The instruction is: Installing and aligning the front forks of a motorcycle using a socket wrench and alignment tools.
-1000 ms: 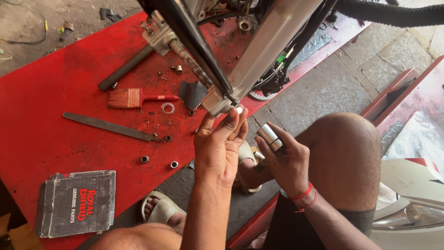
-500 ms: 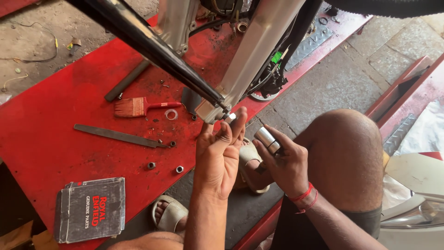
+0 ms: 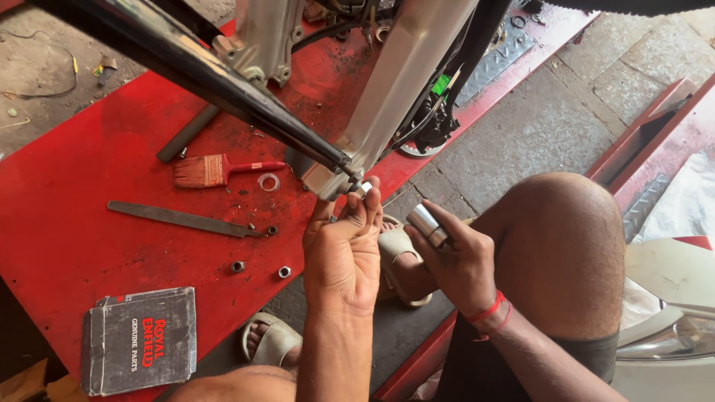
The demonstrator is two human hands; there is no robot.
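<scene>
The left hand [image 3: 344,249] pinched a small metal nut [image 3: 362,188] in its fingertips, pressing it to the lower end of the silver fork leg [image 3: 387,97]. Just right of that end, the right hand [image 3: 460,260] was closed around a short steel sleeve [image 3: 427,224], apart from the leg. Left of the leg, on the red bench [image 3: 67,231], lay a brush [image 3: 216,170], a file [image 3: 179,219], loose nuts [image 3: 259,267] and a dark box [image 3: 140,339].
</scene>
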